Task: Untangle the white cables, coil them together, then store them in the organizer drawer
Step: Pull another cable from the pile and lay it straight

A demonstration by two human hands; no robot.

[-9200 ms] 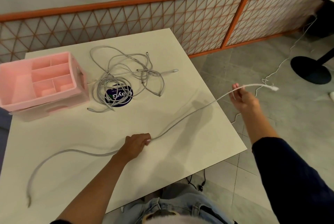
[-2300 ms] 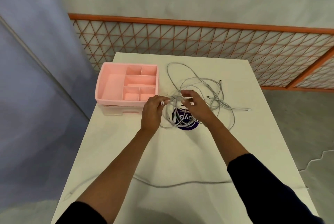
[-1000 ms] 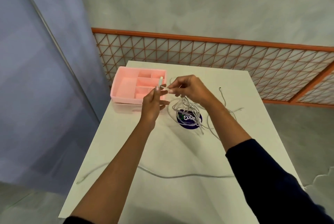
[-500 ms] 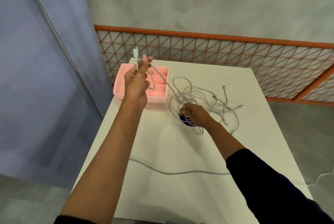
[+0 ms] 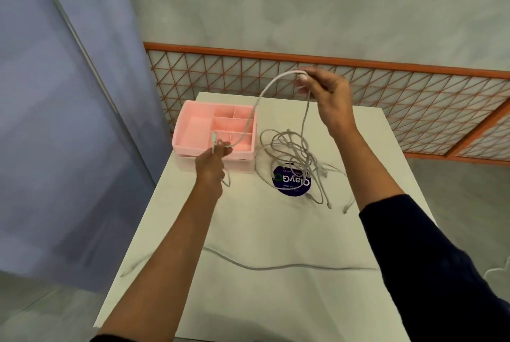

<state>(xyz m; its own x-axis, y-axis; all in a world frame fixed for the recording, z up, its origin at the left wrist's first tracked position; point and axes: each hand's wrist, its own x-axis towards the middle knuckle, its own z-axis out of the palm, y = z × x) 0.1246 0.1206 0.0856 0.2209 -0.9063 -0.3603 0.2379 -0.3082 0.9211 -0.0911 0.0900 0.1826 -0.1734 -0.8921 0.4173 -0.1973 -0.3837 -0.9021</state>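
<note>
A tangle of white cables (image 5: 296, 159) lies on the white table (image 5: 276, 231), just right of the pink organizer (image 5: 198, 132). My left hand (image 5: 214, 161) pinches one cable near its plug end, low in front of the organizer. My right hand (image 5: 324, 93) is raised above the table's far edge and grips the same cable higher up. That cable arcs between the two hands and drops from my right hand into the tangle. A separate straightened cable (image 5: 276, 267) lies across the table near me.
A round dark blue sticker (image 5: 291, 181) sits under the tangle. An orange lattice fence (image 5: 386, 110) runs behind the table. A blue-grey wall panel (image 5: 55, 121) stands to the left. The organizer's drawer front (image 5: 190, 165) faces me.
My left hand has come down from above the organizer to just in front of it. My right hand has left the tangle and risen, lifting a length of cable out of the pile.
</note>
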